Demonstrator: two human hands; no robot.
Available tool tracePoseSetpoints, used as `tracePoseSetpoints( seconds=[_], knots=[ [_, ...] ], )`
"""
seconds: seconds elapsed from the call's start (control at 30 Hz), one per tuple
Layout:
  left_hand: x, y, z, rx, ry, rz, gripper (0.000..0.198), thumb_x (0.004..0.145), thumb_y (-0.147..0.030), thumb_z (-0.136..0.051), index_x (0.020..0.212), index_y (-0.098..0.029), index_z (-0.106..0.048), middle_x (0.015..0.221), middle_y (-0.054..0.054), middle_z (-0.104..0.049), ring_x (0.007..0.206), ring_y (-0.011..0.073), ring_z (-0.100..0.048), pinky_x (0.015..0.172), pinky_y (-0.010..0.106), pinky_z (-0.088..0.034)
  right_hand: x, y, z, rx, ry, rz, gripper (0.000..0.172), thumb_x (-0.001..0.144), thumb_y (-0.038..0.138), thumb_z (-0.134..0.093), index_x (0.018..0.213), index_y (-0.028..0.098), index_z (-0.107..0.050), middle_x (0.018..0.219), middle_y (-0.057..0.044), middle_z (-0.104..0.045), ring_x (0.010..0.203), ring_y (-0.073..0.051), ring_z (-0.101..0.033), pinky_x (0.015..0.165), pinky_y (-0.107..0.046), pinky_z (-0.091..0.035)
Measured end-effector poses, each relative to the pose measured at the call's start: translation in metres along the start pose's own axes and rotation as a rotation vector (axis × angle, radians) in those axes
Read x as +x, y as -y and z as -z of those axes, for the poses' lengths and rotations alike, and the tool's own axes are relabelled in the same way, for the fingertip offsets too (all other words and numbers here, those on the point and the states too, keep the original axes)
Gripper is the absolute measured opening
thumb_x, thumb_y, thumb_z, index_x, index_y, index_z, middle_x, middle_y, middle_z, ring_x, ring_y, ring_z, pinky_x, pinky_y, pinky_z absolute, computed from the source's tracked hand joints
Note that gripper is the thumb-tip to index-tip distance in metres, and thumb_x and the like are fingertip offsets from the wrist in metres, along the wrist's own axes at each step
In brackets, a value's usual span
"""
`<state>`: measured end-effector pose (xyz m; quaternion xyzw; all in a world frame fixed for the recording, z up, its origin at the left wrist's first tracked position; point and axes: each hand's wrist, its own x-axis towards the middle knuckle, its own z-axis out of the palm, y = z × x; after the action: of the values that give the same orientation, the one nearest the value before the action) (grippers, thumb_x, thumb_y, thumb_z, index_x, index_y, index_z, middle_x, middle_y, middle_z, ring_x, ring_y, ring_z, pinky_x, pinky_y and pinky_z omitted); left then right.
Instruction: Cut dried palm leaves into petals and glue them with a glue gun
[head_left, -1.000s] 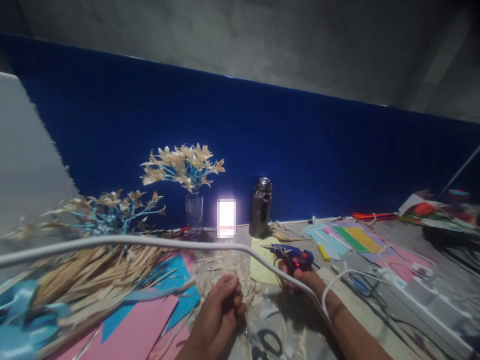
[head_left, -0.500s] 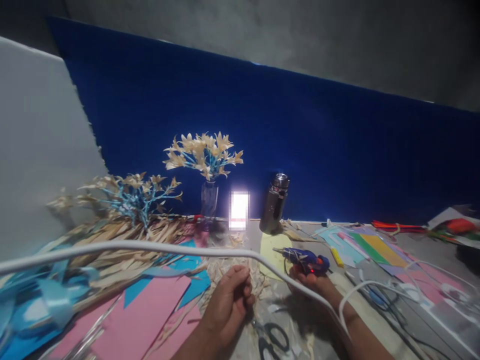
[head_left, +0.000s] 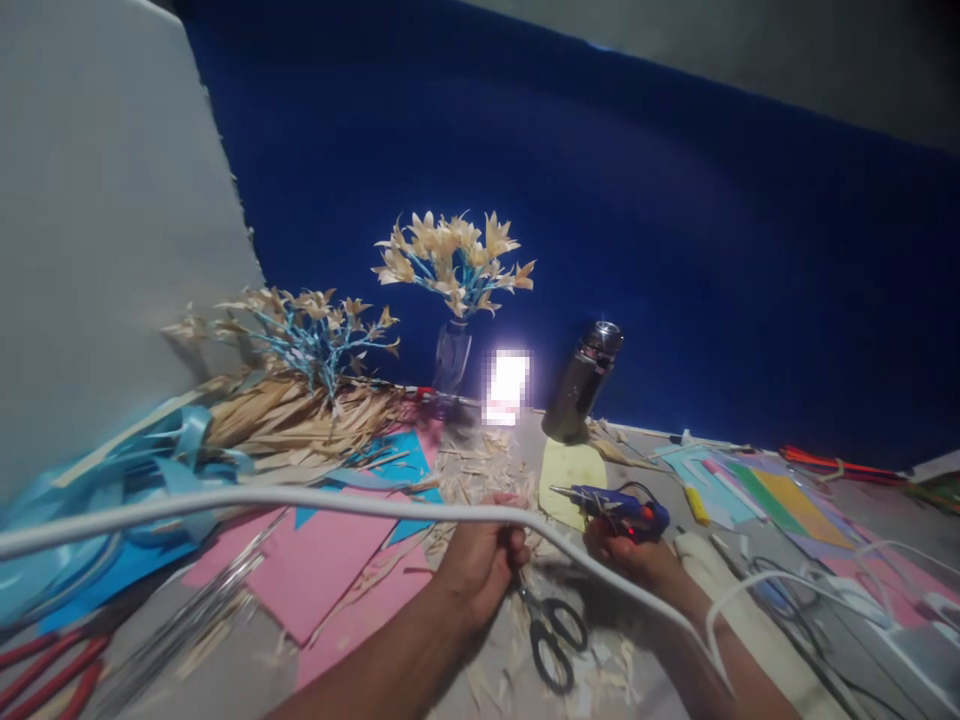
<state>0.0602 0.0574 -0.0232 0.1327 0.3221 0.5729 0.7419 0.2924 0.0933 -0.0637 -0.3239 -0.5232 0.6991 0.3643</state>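
My right hand (head_left: 630, 558) is wrapped round a blue hot glue gun (head_left: 611, 508), its nozzle pointing left over a pale yellow pad (head_left: 574, 480). A small red light glows on the gun. My left hand (head_left: 486, 568) is closed with fingers curled together, left of the glue gun; whatever they pinch is too small or hidden to make out. Just below the left hand lie dark-handled scissors (head_left: 553, 640), among pale shavings (head_left: 480, 455). A white cable (head_left: 300, 503) crosses the view in front of both wrists.
Behind stand a glass vase (head_left: 452, 360) of pale flowers (head_left: 454, 250) and a dark flask (head_left: 583, 385). Left are dried husks (head_left: 300, 430), blue ribbon (head_left: 150, 480), pink sheets (head_left: 326, 565), wires (head_left: 202, 600) and red-handled pliers-like tools (head_left: 52, 665). Coloured papers (head_left: 787, 500) lie right.
The view has tilted down and turned left, so the scissors show fully and red handles appear at lower left. Both hands keep nearly the same pose, the glue gun still in the right.
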Motion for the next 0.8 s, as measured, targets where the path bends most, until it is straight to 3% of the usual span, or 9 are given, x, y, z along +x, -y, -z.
tracePoseSetpoints(
  seconds=[0.37, 0.53, 0.67, 0.8],
  knots=[
    [-0.001, 0.001, -0.003, 0.061, -0.008, -0.016, 0.023, 0.068, -0.018, -0.083, 0.068, -0.016, -0.06, 0.055, -0.005, -0.05, 0.046, 0.0056, -0.041, 0.044, 0.018, -0.032, -0.005, -0.001, 0.001, -0.13, -0.119, 0.032, 0.047, 0.066, 0.055, -0.088, 0.068, 0.018, -0.06, 0.062, 0.0, -0.047, 0.058, -0.014, -0.038, 0.055, -0.03, -0.031],
    [-0.003, 0.001, -0.005, 0.096, 0.02, -0.04, 0.03, 0.06, -0.021, -0.09, 0.069, -0.015, -0.062, 0.054, -0.005, -0.049, 0.046, 0.0056, -0.041, 0.044, 0.019, -0.033, -0.006, 0.001, -0.009, -0.091, -0.177, -0.001, 0.052, 0.06, 0.059, -0.09, 0.073, 0.018, -0.062, 0.063, 0.0, -0.047, 0.06, -0.014, -0.039, 0.056, -0.03, -0.035],
    [-0.003, 0.001, -0.004, 0.121, 0.047, -0.072, 0.034, 0.055, -0.025, -0.094, 0.068, -0.013, -0.065, 0.056, -0.005, -0.05, 0.046, 0.0037, -0.04, 0.044, 0.018, -0.033, -0.005, 0.011, -0.016, -0.125, -0.164, 0.0, 0.046, 0.06, 0.053, -0.09, 0.067, 0.018, -0.061, 0.06, 0.0, -0.048, 0.06, -0.015, -0.039, 0.057, -0.031, -0.036],
    [-0.001, 0.0, -0.004, 0.14, 0.045, -0.078, 0.04, 0.05, -0.031, -0.097, 0.068, -0.012, -0.068, 0.056, -0.006, -0.051, 0.044, 0.0019, -0.04, 0.043, 0.015, -0.032, -0.006, 0.017, -0.019, -0.232, -0.23, -0.034, 0.041, 0.06, 0.049, -0.087, 0.068, 0.017, -0.063, 0.062, -0.001, -0.052, 0.061, -0.015, -0.041, 0.059, -0.03, -0.036]
  ],
)
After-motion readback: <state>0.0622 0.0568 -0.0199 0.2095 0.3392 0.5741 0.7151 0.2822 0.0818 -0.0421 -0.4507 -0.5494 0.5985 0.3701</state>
